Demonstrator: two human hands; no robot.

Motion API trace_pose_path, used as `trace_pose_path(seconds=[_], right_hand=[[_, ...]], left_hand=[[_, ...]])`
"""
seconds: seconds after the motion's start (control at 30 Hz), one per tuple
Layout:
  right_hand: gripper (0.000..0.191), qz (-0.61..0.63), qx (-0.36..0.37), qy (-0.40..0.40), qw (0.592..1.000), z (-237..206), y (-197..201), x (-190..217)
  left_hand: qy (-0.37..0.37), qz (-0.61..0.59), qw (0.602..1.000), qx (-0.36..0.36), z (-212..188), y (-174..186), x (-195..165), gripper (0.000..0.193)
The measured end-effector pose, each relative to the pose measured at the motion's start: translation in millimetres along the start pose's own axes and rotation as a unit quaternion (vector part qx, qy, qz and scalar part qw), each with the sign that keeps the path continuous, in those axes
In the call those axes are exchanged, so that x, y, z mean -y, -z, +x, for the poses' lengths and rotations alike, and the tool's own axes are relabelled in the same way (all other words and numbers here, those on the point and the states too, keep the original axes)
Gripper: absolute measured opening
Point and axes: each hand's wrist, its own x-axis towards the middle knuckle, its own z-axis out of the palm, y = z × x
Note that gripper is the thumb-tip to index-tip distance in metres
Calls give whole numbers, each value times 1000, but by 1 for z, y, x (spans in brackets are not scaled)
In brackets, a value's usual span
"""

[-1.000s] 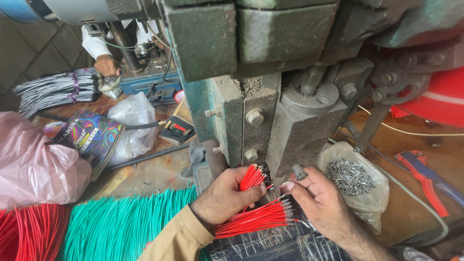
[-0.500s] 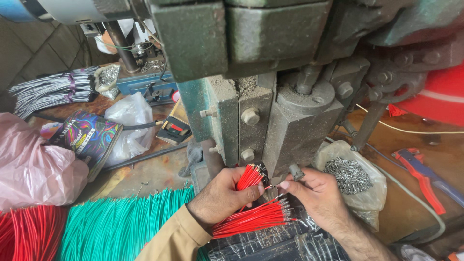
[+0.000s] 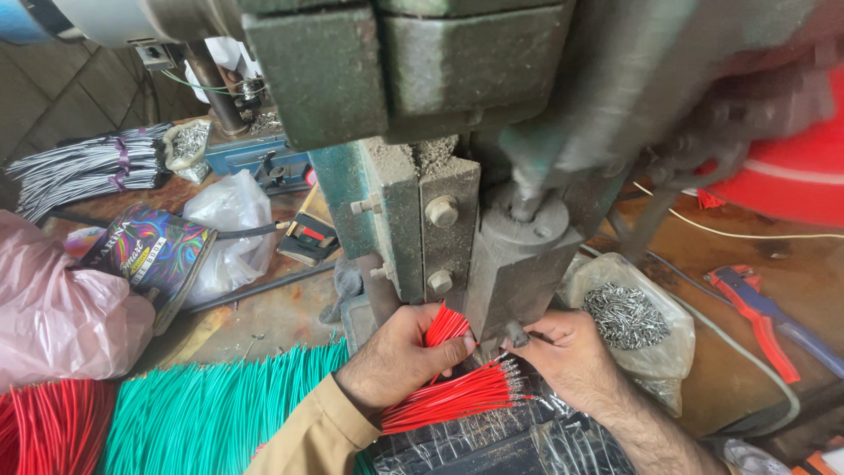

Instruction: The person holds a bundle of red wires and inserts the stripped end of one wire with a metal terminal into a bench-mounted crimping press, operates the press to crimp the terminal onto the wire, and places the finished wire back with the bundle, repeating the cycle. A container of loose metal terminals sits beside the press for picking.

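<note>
At the far left lies a crumpled pink plastic bag (image 3: 61, 317), with a bundle of red wires (image 3: 48, 427) below it and a broad spread of green wires (image 3: 202, 413) just beside that. Behind them sit a colourful tin (image 3: 154, 255) and a clear plastic bag (image 3: 230, 230). In the middle stands the green press machine (image 3: 422, 211). At its foot the left hand (image 3: 400, 356) is closed around a short bunch of red wires (image 3: 444, 327), thumb and fingers pinching them. A fan of finished red wires (image 3: 453, 396) lies below, between both hands. The right hand (image 3: 567, 356) is curled at the press base; what it grips cannot be told. To its right rests a bag of small metal pieces (image 3: 629, 317), then a red-handled tool (image 3: 760, 317)
</note>
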Motion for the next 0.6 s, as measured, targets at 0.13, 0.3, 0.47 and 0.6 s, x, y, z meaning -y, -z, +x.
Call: trace_pose_path(seconds=[0.13, 0.3, 0.47, 0.6], right_hand=[[13, 67, 23, -1, 997, -6, 0, 4], [19, 38, 44, 72, 996, -29, 22, 17], [24, -247, 56, 91, 963, -43, 50, 19], [19, -241, 33, 116, 963, -46, 44, 6]], left_hand=[[-15, -19, 1000, -11, -3, -2, -5, 18], [-57, 16, 998, 15, -12, 1, -15, 19], [-12, 46, 999, -4, -10, 5, -12, 19], [-23, -23, 999, 1, -7, 2, -5, 18]])
